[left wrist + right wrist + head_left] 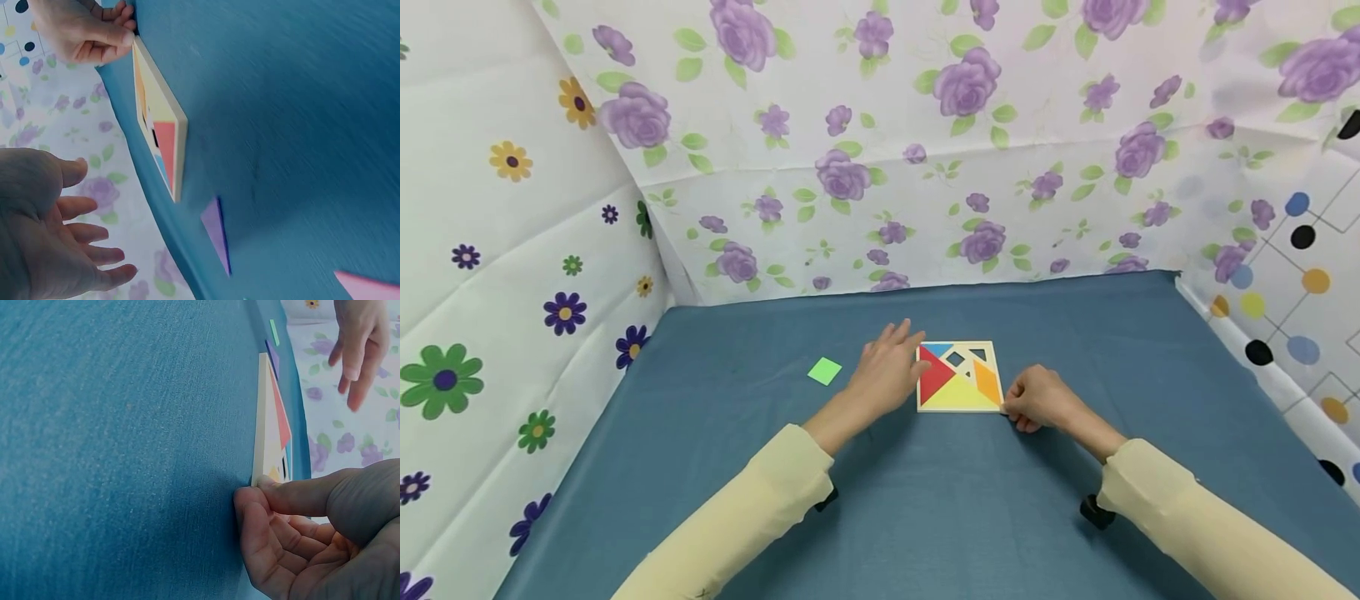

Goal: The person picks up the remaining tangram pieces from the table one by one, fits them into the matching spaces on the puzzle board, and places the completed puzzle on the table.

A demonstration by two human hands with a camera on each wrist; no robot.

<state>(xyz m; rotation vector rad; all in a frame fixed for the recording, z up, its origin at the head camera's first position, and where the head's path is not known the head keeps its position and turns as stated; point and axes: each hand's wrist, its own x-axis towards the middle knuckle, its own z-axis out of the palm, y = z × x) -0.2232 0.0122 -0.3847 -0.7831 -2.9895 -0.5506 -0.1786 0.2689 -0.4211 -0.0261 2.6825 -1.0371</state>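
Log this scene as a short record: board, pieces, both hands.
Board: on blue cloth
In board: red piece, yellow piece, orange piece, blue piece
Empty cutouts: toward the far side
Loose: green square, purple triangle, pink piece partly in view
Left hand: open, empty, raised by the board's left edge
Right hand: pinching the board's near right corner

Pink piece [375,289] cropped in left wrist view, board [264,419] partly hidden by right grip [312,562]
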